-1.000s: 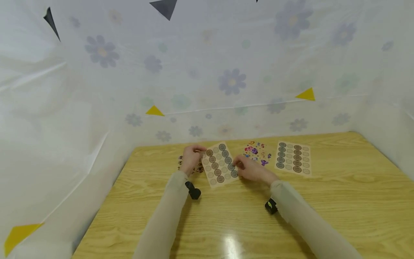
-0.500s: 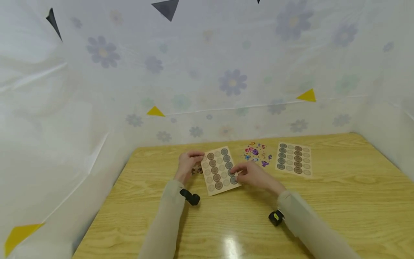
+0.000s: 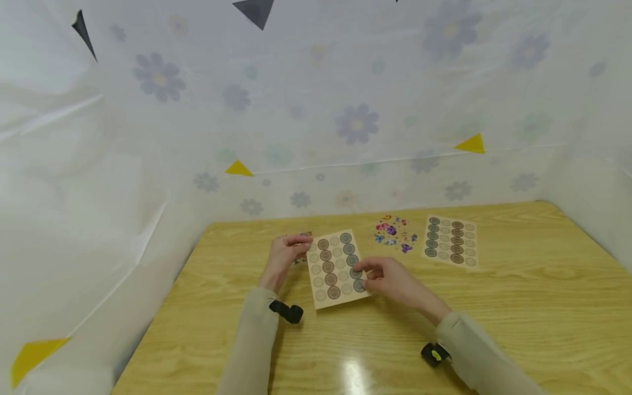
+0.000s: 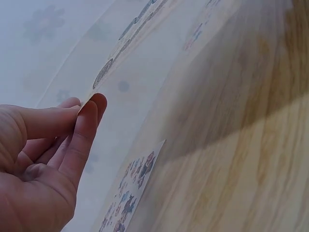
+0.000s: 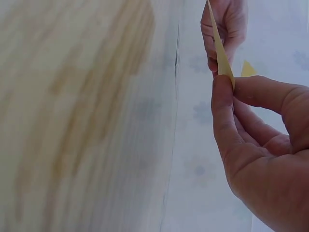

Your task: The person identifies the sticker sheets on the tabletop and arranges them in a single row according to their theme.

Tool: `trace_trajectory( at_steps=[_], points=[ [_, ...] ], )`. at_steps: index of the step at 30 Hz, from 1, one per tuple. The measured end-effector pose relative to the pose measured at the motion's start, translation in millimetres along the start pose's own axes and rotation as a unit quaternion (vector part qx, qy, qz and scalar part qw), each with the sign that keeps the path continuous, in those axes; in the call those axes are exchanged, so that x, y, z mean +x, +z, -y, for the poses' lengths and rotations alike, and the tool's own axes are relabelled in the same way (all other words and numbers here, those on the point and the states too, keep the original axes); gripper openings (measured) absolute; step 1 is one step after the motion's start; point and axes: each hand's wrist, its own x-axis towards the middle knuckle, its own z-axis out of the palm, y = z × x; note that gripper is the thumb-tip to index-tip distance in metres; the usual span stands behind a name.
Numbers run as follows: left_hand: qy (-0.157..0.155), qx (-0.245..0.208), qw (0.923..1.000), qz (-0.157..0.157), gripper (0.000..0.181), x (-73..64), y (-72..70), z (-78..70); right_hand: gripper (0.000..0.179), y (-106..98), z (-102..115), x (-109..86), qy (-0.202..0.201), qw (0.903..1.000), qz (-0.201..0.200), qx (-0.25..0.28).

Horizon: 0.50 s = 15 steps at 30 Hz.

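Observation:
Both hands hold a cream sheet printed with columns of dark, brown and pale round seal-like marks, apparently stickers. My left hand pinches its upper left edge between thumb and fingers; in the left wrist view that hand has the thin edge between thumb tip and fingertips. At the lower right edge my right hand pinches the sheet, and the right wrist view shows that hand gripping it edge-on. The sheet is raised above the table and slightly tilted.
Behind my left hand lies a sheet of small colourful figures, partly hidden. Farther right on the wooden table lie a transparent sheet with colourful butterfly-like prints and another round-mark sheet. A flowered white curtain hangs behind the table.
The held sheet has come nearer to me and turned a little more upright. The right hand has moved nearer and rightward with it; the left has shifted slightly nearer and leftward.

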Motion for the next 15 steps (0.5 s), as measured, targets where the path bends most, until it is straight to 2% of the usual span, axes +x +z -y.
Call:
trace_trajectory(
  at_steps=[7, 11, 15],
  points=[
    [0.010, 0.019, 0.9997, 0.010, 0.022, -7.1, 0.4, -6.3, 0.032, 0.4, 4.3, -10.4, -0.006, 0.9998, 0.014, 0.009],
    [0.015, 0.044, 0.9984, 0.033, 0.019, -14.5, -3.0, -10.5, 0.032, 2.6, 6.8, -17.1, -0.002, 0.9996, 0.024, 0.017],
    [0.002, 0.058, 0.9967, 0.055, 0.019, -22.2, -8.2, -12.8, 0.032, 6.8, 10.2, -22.3, 0.003, 0.9994, 0.032, 0.011]
  ],
)
